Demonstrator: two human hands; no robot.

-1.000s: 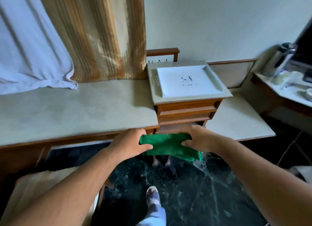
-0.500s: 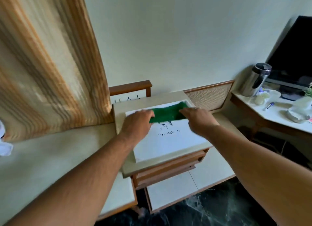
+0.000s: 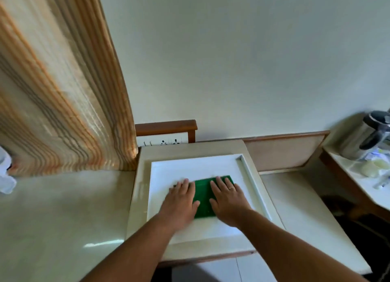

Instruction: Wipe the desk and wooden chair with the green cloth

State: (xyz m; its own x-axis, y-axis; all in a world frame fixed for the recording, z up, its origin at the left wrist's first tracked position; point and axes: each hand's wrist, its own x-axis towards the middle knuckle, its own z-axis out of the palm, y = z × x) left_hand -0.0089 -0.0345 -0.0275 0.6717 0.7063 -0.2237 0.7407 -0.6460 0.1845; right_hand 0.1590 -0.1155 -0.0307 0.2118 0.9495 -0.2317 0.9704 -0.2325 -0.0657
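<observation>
The green cloth [image 3: 203, 197] lies flat in the white tray [image 3: 190, 165], pinned under both hands. The left hand [image 3: 181, 201] presses its left edge, the right hand [image 3: 229, 201] its right part, fingers straight and spread, green showing between them. The tray sits on the raised bench [image 3: 139, 197]; a striped curtain [image 3: 63, 91] hangs beyond the left hand, a steel kettle [image 3: 367, 134] far off the right hand.

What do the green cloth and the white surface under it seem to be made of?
The green cloth looks like soft woven or microfibre fabric: matt, folded flat, no shine. The white surface looks like smooth painted or laminated board, possibly stone; it is even, with a raised rim. I cannot tell which.
</observation>
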